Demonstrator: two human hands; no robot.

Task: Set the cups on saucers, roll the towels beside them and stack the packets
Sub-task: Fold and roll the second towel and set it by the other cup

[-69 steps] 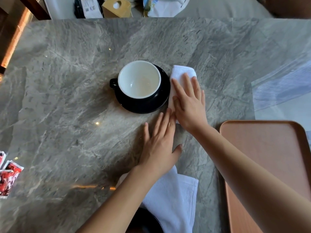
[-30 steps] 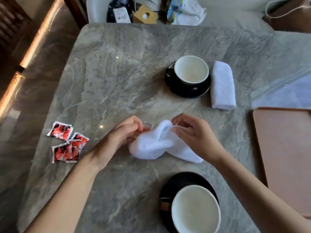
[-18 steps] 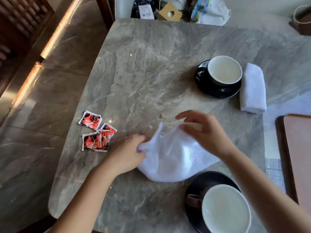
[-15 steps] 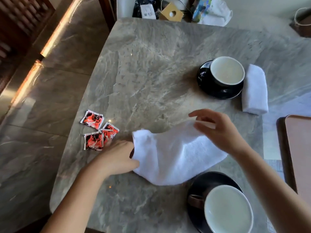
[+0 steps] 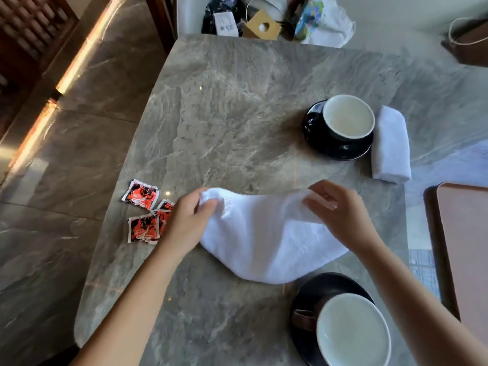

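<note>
My left hand [image 5: 184, 220] and right hand [image 5: 340, 215] each pinch top corner of towel [image 5: 266, 239], mid-table, sagging. Risk: hem may snag saucer [image 5: 307, 289] at 5 o'clock; left wrist may scatter packets [image 5: 145, 217] at 9 o'clock.

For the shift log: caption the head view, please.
Left hand and right hand pinch the unrolled towel by its ends; rolled towel beside far cup; packets scattered.

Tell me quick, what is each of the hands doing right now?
Left hand: closed, gripping the towel at its left corner.
Right hand: closed, pinching the towel at its right corner.
</note>
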